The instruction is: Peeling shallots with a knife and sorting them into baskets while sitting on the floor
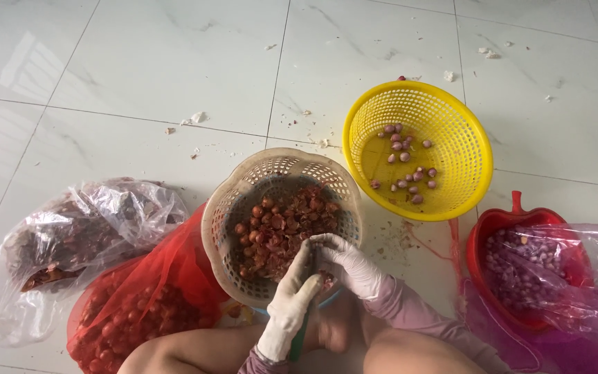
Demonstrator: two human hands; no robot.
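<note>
Your hands meet over the near rim of the beige basket [224,208], both gloved in white. Your left hand [291,308] is closed around a green-handled knife [303,331], blade end hidden behind the fingers. Your right hand [349,263] is curled tight, pinching one small shallot [327,278] right against the left; its fingers hide most of it. That shallot sits between your two hands, just above the basket's edge.

By the look of it, you're mid-peel: skins and unpeeled bulbs fill the beige basket, while the yellow basket [466,142] beyond it holds only a scatter of peeled ones. The red bowl [487,225] to your right, half under a clear bag [593,266], has many more.

The next move, I'd judge, calls for a short, careful cut with your thumb clear of the blade, then a reach forward and right to the yellow basket.

On your left, the red net sack [143,305] bulges with shallots, and a clear bag of skins [70,239] lies beside it on the tiled floor [140,62].
</note>
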